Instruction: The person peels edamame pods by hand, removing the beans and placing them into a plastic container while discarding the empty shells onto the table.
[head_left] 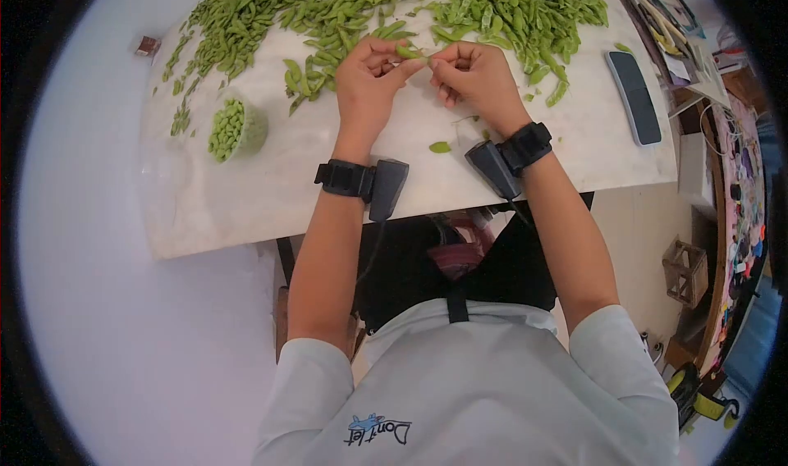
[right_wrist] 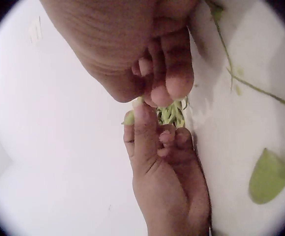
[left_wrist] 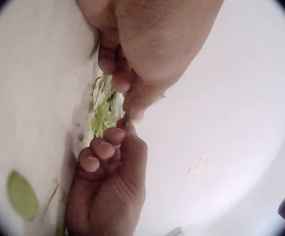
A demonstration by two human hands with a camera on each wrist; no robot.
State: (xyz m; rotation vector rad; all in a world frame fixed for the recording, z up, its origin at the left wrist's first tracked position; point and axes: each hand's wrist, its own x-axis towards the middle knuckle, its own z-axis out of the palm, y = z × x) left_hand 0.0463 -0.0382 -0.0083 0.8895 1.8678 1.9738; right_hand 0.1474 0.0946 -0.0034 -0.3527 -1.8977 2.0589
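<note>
A green soybean pod (head_left: 408,52) spans the meeting fingertips of both hands, above the near part of the table. My left hand (head_left: 367,84) pinches it between thumb and index finger. From the other side, my right hand (head_left: 484,76) pinches its tip, thumb against a curled index finger. In the right wrist view, a green end of the pod (right_wrist: 129,118) shows beside the left thumb. Fingers hide most of the pod in both wrist views. Behind the hands lies a large spread of soybean pods (head_left: 525,15).
A clear cup (head_left: 258,131) filled with shelled green beans (head_left: 225,130) stands on the table (head_left: 304,191) at the left. A loose leaf (head_left: 441,148) and stem bits lie near the right wrist. At the right edge are a phone (head_left: 634,97) and a cluttered rack (head_left: 669,35).
</note>
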